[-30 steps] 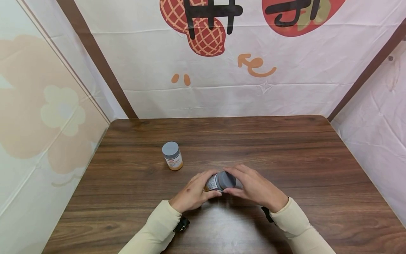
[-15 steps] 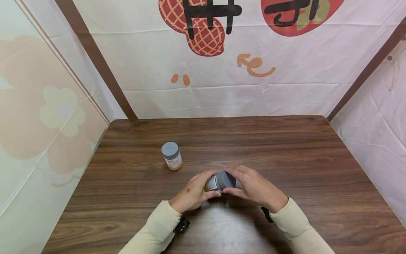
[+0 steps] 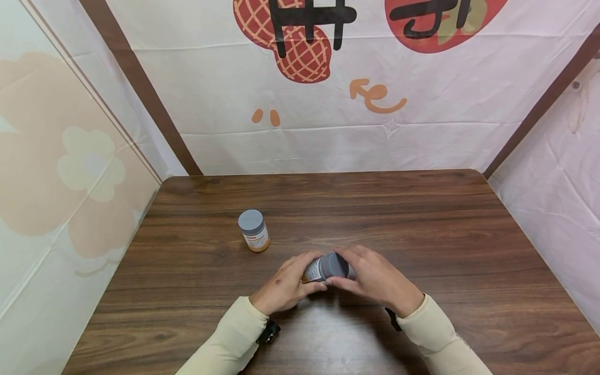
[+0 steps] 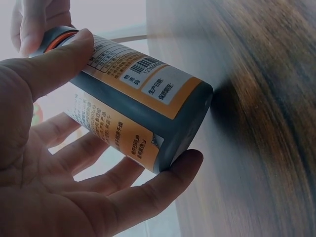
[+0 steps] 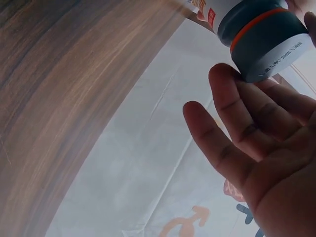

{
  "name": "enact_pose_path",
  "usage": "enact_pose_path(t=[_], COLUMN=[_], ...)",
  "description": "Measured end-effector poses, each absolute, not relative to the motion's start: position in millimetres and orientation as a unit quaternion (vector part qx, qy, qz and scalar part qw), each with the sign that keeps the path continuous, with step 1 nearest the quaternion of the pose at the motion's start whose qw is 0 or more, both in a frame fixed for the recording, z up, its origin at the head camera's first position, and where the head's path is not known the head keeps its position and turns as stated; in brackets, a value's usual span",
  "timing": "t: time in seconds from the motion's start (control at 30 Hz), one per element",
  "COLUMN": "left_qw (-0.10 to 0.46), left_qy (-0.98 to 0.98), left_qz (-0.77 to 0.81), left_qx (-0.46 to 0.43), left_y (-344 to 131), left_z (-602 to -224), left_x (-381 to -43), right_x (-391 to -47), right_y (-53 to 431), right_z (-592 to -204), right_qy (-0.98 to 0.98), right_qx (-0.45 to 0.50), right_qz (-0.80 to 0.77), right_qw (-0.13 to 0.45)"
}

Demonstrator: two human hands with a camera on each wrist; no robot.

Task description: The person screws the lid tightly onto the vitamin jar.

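In the head view, my left hand (image 3: 283, 284) grips the body of a pill bottle (image 3: 312, 270) tilted on its side, its lid pointing right. My right hand (image 3: 375, 276) holds the grey-blue lid (image 3: 336, 265) between thumb and fingers. The left wrist view shows the label (image 4: 133, 74) with its barcode and orange border, the left thumb along one side and the fingers beneath. An orange ring (image 5: 256, 24) shows at the lid in the right wrist view, where two right fingers stand off from the lid.
A second bottle (image 3: 254, 230) of the same look stands upright on the wooden table (image 3: 398, 219), left of and behind the hands. A printed white cloth (image 3: 225, 94) hangs behind the table's far edge. More cloth hangs at both sides.
My right hand has shifted slightly left and its fingers have moved a little on the lid. The left hand and the upright bottle stay where they were.
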State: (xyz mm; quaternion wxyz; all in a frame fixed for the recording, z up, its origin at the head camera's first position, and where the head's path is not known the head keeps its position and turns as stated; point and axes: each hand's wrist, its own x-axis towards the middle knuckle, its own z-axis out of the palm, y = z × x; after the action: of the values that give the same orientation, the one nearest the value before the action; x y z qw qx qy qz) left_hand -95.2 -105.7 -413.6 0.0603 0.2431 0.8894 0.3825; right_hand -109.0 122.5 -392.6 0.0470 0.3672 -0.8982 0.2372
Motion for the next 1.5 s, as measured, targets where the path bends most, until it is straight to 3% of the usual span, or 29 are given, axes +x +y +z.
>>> enact_pose_path(t=[0.43,0.9,1.5], left_qw=[0.058,0.051,0.071], left_qy=[0.884,0.886,0.887], left_qz=[0.389,0.386,0.385], left_qx=[0.251,0.252,0.244], left_y=[-106.7,-106.1,-105.8], left_z=[-415.1,-415.0,-414.6], left_x=[-94.7,-94.7,-94.7], right_x=[-111.4,-109.1,-108.2], right_y=[125.4,123.6,120.6], right_z=[-395.4,-398.5,-397.4], right_qy=[-0.854,-0.868,-0.910], right_qx=[0.452,0.418,0.337], right_qz=[0.244,0.253,0.240], right_qw=[0.083,0.084,0.043])
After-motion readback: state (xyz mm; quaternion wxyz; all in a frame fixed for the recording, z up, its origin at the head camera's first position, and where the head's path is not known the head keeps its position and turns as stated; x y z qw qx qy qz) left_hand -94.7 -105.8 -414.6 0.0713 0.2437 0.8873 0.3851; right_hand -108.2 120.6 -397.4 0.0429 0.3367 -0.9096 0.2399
